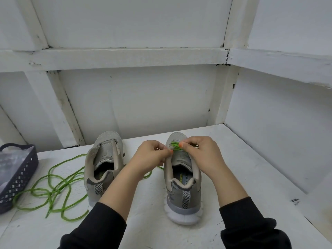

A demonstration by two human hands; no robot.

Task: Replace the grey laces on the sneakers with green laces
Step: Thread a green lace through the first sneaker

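Left hand (pixel 152 155): we pinched the sneaker's (pixel 183 187) edge mid-frame, steadying it.
Right hand (pixel 199 152): we pinched green lace (pixel 175 145) for threading.

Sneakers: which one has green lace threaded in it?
The right sneaker, held by the left hand while the right hand threads green lace; the left sneaker has none.

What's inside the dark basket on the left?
A crinkly clear plastic bag lies in the basket. What the bag holds cannot be seen. The basket's left side is out of view.
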